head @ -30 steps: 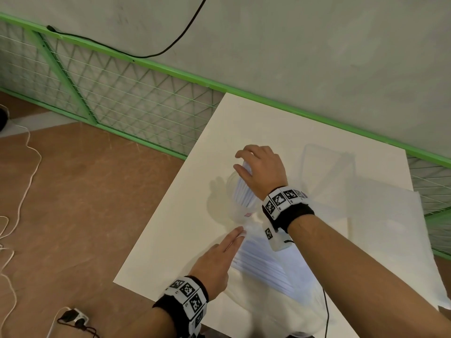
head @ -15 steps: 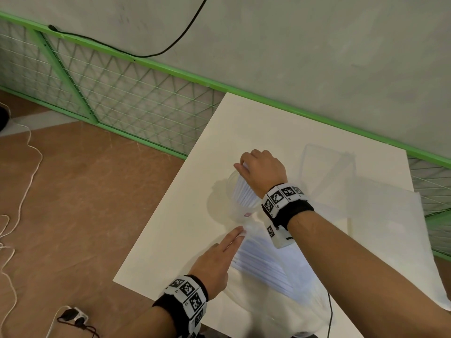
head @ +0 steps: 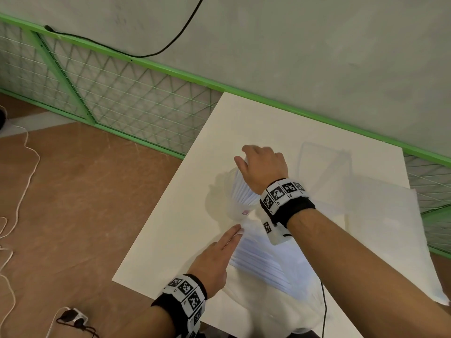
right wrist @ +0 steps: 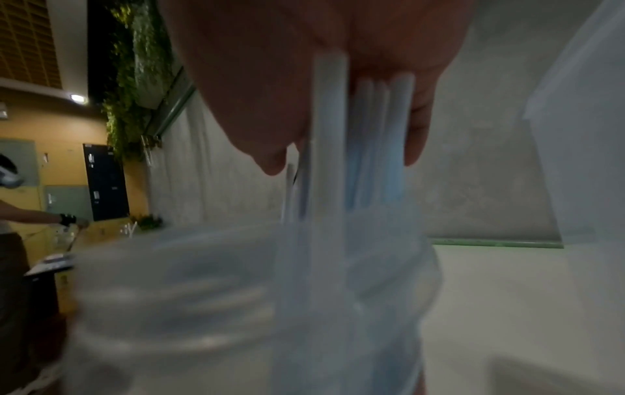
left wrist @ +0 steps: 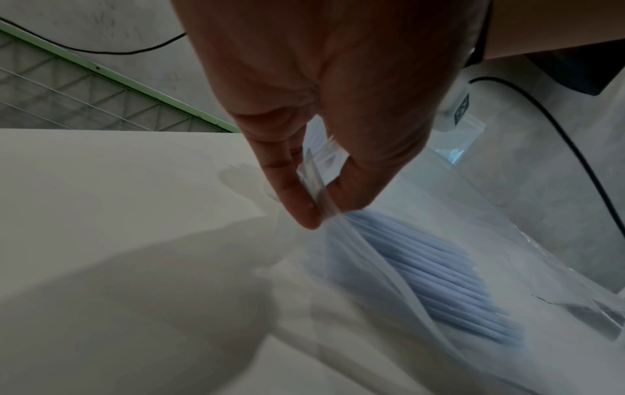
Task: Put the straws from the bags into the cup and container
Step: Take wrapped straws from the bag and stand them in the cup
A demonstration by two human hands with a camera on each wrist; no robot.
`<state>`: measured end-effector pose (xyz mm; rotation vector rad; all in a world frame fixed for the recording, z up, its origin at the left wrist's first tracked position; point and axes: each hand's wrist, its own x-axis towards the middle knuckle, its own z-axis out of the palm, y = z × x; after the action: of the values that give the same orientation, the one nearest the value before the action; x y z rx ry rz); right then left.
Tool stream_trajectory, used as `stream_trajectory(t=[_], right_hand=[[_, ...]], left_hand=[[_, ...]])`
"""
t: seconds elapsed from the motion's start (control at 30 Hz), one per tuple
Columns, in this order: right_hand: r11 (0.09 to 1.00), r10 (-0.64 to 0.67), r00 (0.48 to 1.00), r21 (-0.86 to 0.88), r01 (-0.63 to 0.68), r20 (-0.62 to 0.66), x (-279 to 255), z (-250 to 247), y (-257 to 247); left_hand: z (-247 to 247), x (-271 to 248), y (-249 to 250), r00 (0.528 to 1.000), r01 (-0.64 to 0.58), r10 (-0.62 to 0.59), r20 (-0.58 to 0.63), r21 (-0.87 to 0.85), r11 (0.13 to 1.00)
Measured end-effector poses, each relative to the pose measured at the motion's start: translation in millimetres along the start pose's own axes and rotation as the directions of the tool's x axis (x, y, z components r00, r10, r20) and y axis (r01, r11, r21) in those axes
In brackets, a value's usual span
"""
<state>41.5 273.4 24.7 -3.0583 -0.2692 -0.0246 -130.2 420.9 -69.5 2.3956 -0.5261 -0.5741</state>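
Note:
A clear plastic cup [head: 238, 203] stands mid-table with pale blue-white straws [head: 241, 191] upright in it. My right hand [head: 245, 157] is over the cup, and its thumb and fingers curl round the tops of several straws [right wrist: 365, 149]. The cup [right wrist: 203, 280] is blurred just below that hand [right wrist: 341, 155]. Nearer me lies a clear bag [head: 280, 286] with many straws [head: 261, 264] inside. My left hand [head: 235, 232] pinches the bag's open edge [left wrist: 317, 187] between thumb and forefinger [left wrist: 319, 205]. A clear rectangular container [head: 322, 164] sits behind my right wrist.
A second flat clear bag [head: 380, 228] lies at the table's right side and overhangs the edge. The white table [head: 170, 228] ends close on my left, above a brown floor with cables. A green mesh fence [head: 122, 106] and a grey wall stand behind.
My right hand has shifted slightly over the cup and its fingers have closed in on the straw tops. The left hand has stayed at the bag's edge.

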Motion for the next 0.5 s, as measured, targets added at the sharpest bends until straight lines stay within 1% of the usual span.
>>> stream_trajectory(t=[0.07, 0.13, 0.17, 0.2, 0.23, 0.27, 0.3, 0.33, 0.4, 0.43, 0.47, 0.5], right_hand=[[0.996, -0.041, 0.992, 0.073, 0.050, -0.120, -8.0, -11.5, -2.4], [0.974, -0.112, 0.955, 0.159, 0.160, -0.276, -24.7, -27.1, -7.7], [0.953, -0.144, 0.940, 0.213, 0.216, -0.309, -37.0, -33.3, -11.3], [0.929, -0.177, 0.939, 0.266, 0.258, -0.293, -52.8, -38.5, -15.7], [0.910, -0.208, 0.948, 0.307, 0.277, -0.240, -71.3, -40.0, -19.9], [0.902, -0.233, 0.960, 0.336, 0.272, -0.154, -91.3, -37.7, -24.3], [0.902, -0.249, 0.967, 0.352, 0.248, -0.044, -111.6, -31.9, -27.9], [0.911, -0.254, 0.963, 0.356, 0.208, 0.087, -131.6, -21.9, -30.8], [0.943, -0.219, 0.921, 0.314, 0.115, 0.322, -167.3, 9.4, -31.5], [0.961, -0.184, 0.897, 0.267, 0.077, 0.403, -182.3, 29.5, -28.6], [0.976, -0.141, 0.880, 0.211, 0.048, 0.453, -195.5, 51.4, -23.5], [0.988, -0.089, 0.879, 0.152, 0.019, 0.469, -207.3, 72.2, -17.6]], left_hand=[[-0.8, -1.4, 0.9, 1.000, 0.006, -0.006, -0.012, -0.009, 1.000], [-1.8, -2.7, 2.4, 1.000, 0.010, -0.010, -0.014, -0.017, 1.000], [-2.8, -3.0, 3.9, 1.000, 0.009, -0.010, -0.013, -0.017, 1.000], [-3.7, -3.2, 4.9, 1.000, 0.014, -0.014, -0.011, -0.009, 1.000], [-4.4, -2.9, 6.4, 1.000, 0.024, -0.024, -0.008, 0.005, 1.000], [-4.9, -2.6, 7.8, 0.999, 0.038, -0.038, -0.003, 0.025, 0.999], [-5.1, -2.0, 9.2, 0.999, 0.049, -0.048, -0.005, 0.034, 0.998], [-4.6, -1.5, 9.0, 0.999, 0.049, -0.049, -0.015, 0.026, 0.998], [-1.6, -0.9, 6.9, 0.999, 0.019, -0.020, -0.027, -0.021, 1.000], [0.4, -0.7, 6.4, 1.000, -0.006, 0.004, -0.031, -0.041, 0.999], [2.5, -0.6, 5.7, 0.999, -0.028, 0.027, -0.034, -0.050, 0.998], [4.5, -0.4, 5.7, 0.998, -0.047, 0.045, -0.039, -0.057, 0.997]])
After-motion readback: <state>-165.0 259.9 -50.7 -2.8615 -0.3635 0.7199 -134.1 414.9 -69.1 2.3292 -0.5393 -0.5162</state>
